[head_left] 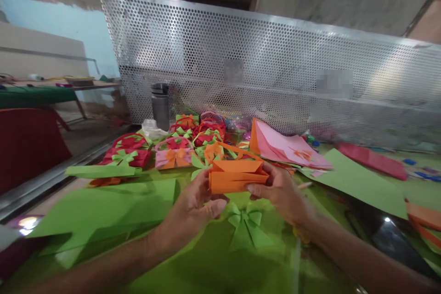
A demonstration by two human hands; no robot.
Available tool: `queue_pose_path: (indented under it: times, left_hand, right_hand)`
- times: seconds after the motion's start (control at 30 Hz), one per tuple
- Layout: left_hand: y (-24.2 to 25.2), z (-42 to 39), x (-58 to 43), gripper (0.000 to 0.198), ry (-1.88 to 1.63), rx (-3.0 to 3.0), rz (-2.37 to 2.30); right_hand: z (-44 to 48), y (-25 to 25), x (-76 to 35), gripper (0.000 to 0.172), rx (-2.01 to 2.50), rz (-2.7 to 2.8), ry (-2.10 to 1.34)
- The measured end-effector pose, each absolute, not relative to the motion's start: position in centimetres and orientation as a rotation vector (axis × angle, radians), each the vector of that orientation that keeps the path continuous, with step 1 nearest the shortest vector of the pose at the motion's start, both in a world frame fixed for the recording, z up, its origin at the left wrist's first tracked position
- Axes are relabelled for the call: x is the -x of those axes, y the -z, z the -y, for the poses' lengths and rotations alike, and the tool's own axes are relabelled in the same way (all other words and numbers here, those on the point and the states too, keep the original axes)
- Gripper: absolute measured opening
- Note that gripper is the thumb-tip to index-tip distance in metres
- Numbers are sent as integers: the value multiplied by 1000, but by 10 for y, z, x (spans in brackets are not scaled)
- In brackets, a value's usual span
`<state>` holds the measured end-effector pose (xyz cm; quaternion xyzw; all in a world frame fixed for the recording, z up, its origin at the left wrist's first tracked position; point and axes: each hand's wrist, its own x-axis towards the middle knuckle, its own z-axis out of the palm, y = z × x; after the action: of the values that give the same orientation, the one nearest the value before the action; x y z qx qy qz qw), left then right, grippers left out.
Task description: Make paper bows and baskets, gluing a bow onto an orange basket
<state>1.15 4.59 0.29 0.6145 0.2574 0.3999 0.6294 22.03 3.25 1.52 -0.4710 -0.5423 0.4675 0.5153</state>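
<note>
Between my two hands, above the green tabletop, is a small folded orange paper bag (pixel 237 180) with its opening facing up. My left hand (pixel 200 200) supports its left end, the thumb stretched out below the bag and the fingers behind it. On the right end my right hand (pixel 279 188) pinches it, thumb on the front and fingers behind. A light green paper bow (pixel 246 225) lies on the table just below the bag. Finished-looking small paper bags with bows, such as a pink one with an orange bow (pixel 174 158), stand behind my left hand.
Green paper sheets (pixel 117 206) lie at left. Pink sheets (pixel 285 144) and a light green sheet (pixel 358 183) lie at right, near a dark shiny phone-like object (pixel 386 229). A grey bottle (pixel 161 108) stands at the back before a perforated metal screen (pixel 262 50).
</note>
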Motion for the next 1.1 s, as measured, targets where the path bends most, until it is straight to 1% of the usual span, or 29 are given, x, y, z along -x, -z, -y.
queue_pose_path:
  times: [0.17,0.3,0.4,0.47,0.6,0.8,0.9,1.1]
  left_hand:
    - [3,-52,-11,45,-866,-1287,-635]
    - [9,-60,-8,36,-851,-1128,-638]
    - [8,-63,-7,28,-851,-1062,-599]
    - [6,-64,-7,24,-863,-1035,-587]
    - [4,-65,-7,18,-884,-997,-589]
    - [5,-66,-7,15,-888,-1072,-623]
    - [6,-68,-7,15,-911,-1114,-639]
    - [2,-67,-6,20,-921,-1226,-675]
  right_hand:
    - [-22,-18,-209,45,965,1392,-1197]
    - [-16,-24,-205,50,936,1428,-1226]
    - [-15,-27,-207,57,981,1442,-1140]
    - [-15,-26,-209,57,1072,1435,-1003]
    - [-14,-23,-214,39,1225,1448,-700]
    - [-12,-22,-216,19,1201,1598,-488]
    - [-12,-20,-215,14,1203,1628,-422]
    - [-11,-17,-214,13,1217,1703,-281]
